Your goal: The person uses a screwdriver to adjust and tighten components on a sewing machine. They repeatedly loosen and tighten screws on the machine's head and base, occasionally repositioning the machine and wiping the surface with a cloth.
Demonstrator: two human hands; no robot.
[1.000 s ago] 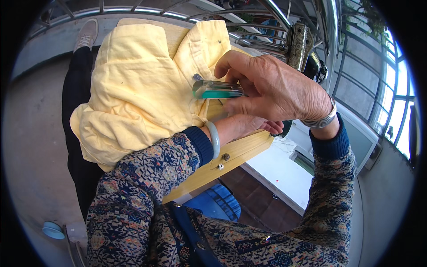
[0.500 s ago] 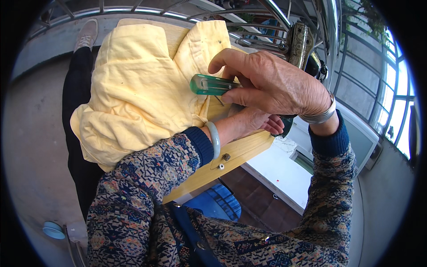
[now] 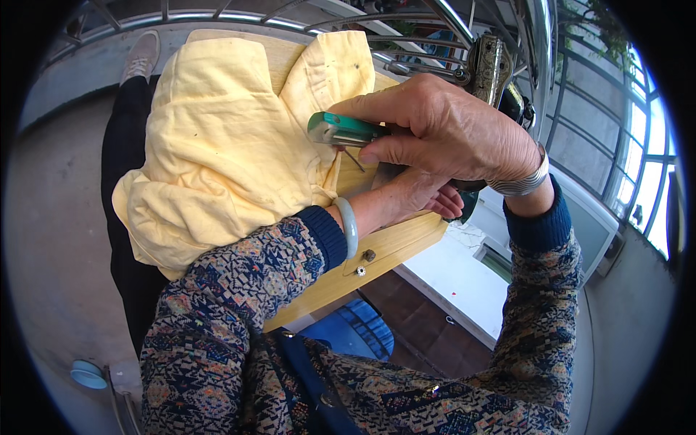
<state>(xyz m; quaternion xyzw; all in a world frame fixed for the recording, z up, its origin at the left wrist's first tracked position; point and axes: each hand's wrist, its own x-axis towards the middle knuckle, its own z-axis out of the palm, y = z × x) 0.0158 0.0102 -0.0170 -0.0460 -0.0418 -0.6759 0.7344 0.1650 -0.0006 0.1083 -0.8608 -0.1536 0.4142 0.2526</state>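
A green, partly see-through screwdriver handle [image 3: 348, 130] lies sideways in my right hand [image 3: 457, 134], its thick end pointing left. My right thumb and forefinger close on it; the shaft and tip are hidden behind the hand. Below it my left hand [image 3: 417, 190] reaches across to the right, its visible fingers curled beside the base of a dark sewing machine [image 3: 489, 69]. Its thumb and whatever it pinches are hidden under my right hand. A thin dark metal rod [image 3: 353, 158] shows on the wooden tabletop [image 3: 319, 297]. Yellow cloth [image 3: 217, 145] spreads to the left of both hands.
Two small metal parts, a dark one [image 3: 369, 255] and a shiny one [image 3: 360, 271], rest near the tabletop's front edge. A blue stool seat [image 3: 355, 330] stands below. Metal railings [image 3: 290, 25] run behind the table. A white surface [image 3: 464, 290] is at the right.
The screwdriver handle has turned about its length and shifted slightly up. My right forefinger now stretches along it instead of arching above. My left hand stays about where it was.
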